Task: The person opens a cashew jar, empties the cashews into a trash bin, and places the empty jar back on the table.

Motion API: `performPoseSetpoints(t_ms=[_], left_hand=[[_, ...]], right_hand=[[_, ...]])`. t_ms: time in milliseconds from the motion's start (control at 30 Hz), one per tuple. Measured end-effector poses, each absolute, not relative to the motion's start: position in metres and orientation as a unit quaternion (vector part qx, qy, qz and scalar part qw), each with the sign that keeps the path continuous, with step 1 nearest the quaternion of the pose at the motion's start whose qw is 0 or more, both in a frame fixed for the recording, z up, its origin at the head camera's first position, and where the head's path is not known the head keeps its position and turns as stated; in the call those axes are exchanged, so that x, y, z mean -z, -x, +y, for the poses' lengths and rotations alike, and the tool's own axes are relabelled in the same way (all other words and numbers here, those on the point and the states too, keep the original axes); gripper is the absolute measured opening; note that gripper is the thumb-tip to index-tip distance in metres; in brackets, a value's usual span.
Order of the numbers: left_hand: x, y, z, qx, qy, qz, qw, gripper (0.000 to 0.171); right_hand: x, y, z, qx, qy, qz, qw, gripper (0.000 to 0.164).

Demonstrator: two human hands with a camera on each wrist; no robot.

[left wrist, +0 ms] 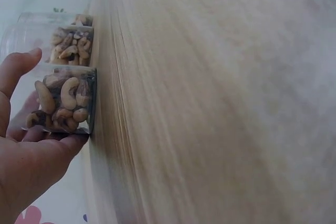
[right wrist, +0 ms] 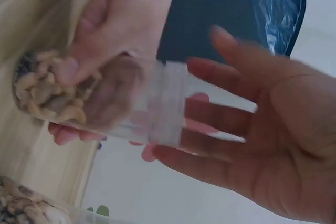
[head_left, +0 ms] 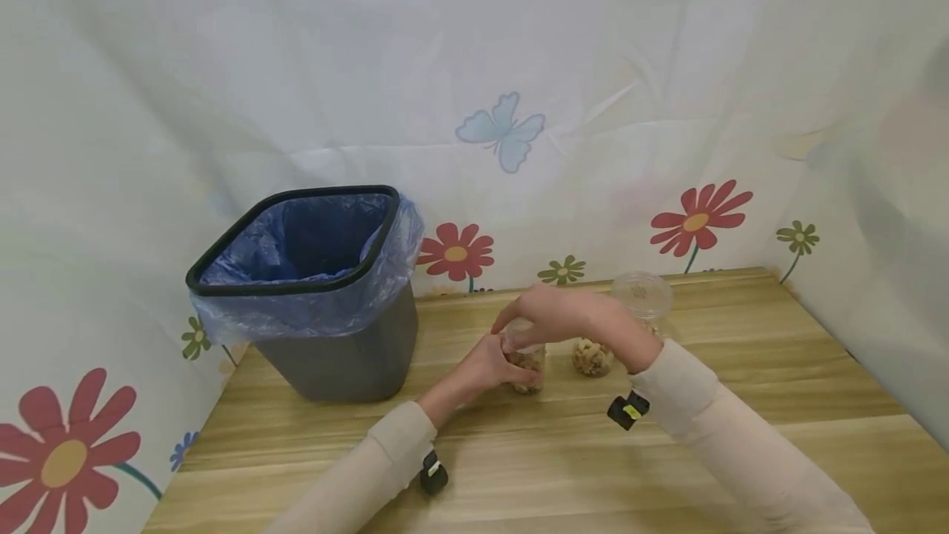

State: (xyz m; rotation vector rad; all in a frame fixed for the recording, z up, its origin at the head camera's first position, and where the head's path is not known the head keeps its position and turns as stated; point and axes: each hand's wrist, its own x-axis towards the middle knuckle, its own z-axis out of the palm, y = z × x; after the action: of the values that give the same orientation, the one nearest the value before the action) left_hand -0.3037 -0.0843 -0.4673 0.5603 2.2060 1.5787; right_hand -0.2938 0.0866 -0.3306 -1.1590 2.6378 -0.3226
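Upright on the table stands a clear plastic jar of cashews (head_left: 528,367), which my left hand (head_left: 485,365) grips around its body. In the left wrist view, cashews (left wrist: 69,94) fill the jar's lower part. My right hand (head_left: 559,316) arches over the jar's top. In the right wrist view its fairly straight fingers (right wrist: 220,116) reach around the far side of the clear lid (right wrist: 169,103), while the thumb stands off from it, blurred. Right beside it is a second jar of nuts (head_left: 591,358), partly covered by my right wrist.
Another clear jar with a round lid (head_left: 642,295) stands behind my right forearm. To the left is a grey bin (head_left: 356,365) lined with a blue bag. A flowered cloth (head_left: 578,39) hangs behind the wooden table (head_left: 534,468).
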Motion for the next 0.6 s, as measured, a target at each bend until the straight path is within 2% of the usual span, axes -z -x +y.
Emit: performPoseSetpoints(t_ms=[233, 333, 467, 600], left_hand=[[0.468, 0.303, -0.083, -0.556, -0.192, 0.789, 0.176, 0.035], [0.470, 0.304, -0.083, -0.561, -0.193, 0.785, 0.177, 0.029], [0.471, 0.304, -0.083, -0.585, -0.207, 0.761, 0.187, 0.028], [0.470, 0.303, -0.083, -0.586, -0.207, 0.762, 0.185, 0.025]], right_hand=[[0.340, 0.284, 0.074, 0.125, 0.311, 0.942, 0.020, 0.028], [0.344, 0.283, 0.070, 0.103, 0.270, 0.957, 0.012, 0.032], [0.347, 0.281, 0.065, 0.086, 0.232, 0.969, 0.010, 0.039], [0.347, 0.278, 0.062, 0.077, 0.217, 0.973, 0.004, 0.037]])
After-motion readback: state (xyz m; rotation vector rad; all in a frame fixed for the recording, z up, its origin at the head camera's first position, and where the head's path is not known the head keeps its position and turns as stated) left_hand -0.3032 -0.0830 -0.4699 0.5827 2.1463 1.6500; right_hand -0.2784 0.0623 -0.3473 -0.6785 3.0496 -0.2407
